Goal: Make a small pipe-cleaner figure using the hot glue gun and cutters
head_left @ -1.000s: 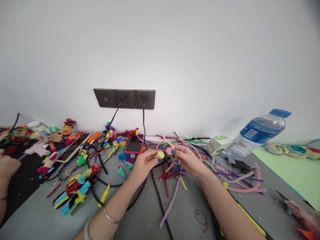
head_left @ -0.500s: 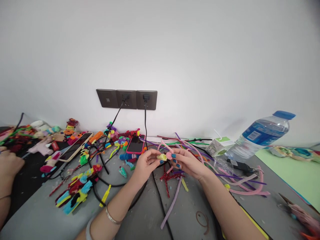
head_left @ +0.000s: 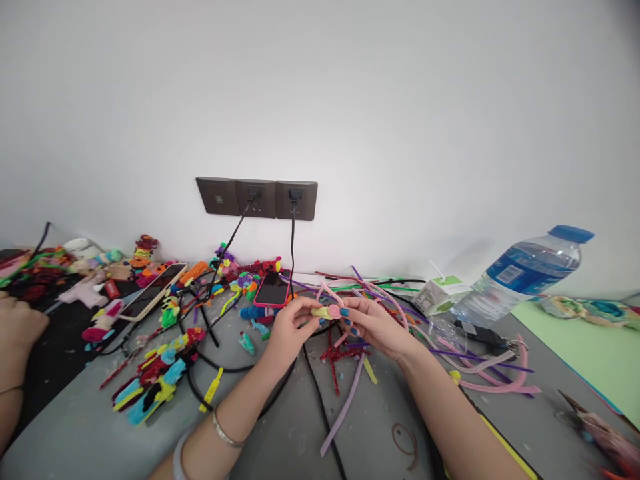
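Above the middle of the grey table, my left hand (head_left: 291, 335) pinches a small pale-yellow fuzzy piece (head_left: 321, 312) that looks like pipe cleaner. My right hand (head_left: 381, 331), with blue nails, closes on a pink pipe-cleaner coil (head_left: 334, 311) that touches the yellow piece; whether the two are joined I cannot tell. Loose pink ends rise behind the fingertips. Just below my hands lie a red glittery pipe-cleaner shape (head_left: 334, 360) and a lilac pipe-cleaner strip (head_left: 345, 407).
A water bottle (head_left: 520, 273) leans at the right beside a drink carton (head_left: 440, 295). Scissors (head_left: 595, 427) lie at the right edge. Colourful pipe-cleaner figures (head_left: 155, 380), a phone (head_left: 273, 289) and black cables (head_left: 317, 393) spread leftward. Another person's hand (head_left: 20, 327) rests far left.
The yellow piece and pink coil have turned slightly between my fingers and shifted a little left. Both hands keep nearly the same place and grip.
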Motion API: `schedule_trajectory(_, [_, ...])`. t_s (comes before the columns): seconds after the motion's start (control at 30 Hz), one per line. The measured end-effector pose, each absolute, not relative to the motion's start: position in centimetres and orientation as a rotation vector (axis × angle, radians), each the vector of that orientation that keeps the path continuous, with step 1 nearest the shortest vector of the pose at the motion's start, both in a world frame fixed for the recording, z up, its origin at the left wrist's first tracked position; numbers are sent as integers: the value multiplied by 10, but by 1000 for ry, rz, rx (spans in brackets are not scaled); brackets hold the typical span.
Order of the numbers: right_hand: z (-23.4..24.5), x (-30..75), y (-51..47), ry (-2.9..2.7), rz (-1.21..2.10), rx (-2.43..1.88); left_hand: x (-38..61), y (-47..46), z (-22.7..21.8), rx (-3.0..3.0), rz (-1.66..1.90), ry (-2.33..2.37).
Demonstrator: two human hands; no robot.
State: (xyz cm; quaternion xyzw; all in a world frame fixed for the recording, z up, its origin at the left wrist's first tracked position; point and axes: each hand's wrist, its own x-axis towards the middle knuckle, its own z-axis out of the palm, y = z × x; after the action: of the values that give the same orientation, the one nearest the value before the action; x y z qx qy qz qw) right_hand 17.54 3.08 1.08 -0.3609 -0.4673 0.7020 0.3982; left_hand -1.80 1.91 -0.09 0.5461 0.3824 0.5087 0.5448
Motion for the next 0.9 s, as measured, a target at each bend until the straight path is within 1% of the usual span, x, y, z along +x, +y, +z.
schedule_trajectory(0.23, [16,176,30,-1130,1757,-888,-18,19,-3,1289,1226,911])
schedule_trajectory(0.37, [16,176,30,-974,1758,-856,-18,20,-5,1281,1210,916])
schedule_trajectory(0.53, [13,179,35,-833,1676,-869,-19,21,-7,1246,1216,927])
schedule_trajectory(0.7, [10,179,37,-910,1659,-888,-18,21,-5,1220,1175,844])
schedule_trajectory(0.9, [9,175,33,-1024,1737,-913,-16,19,-3,1220,1113,737])
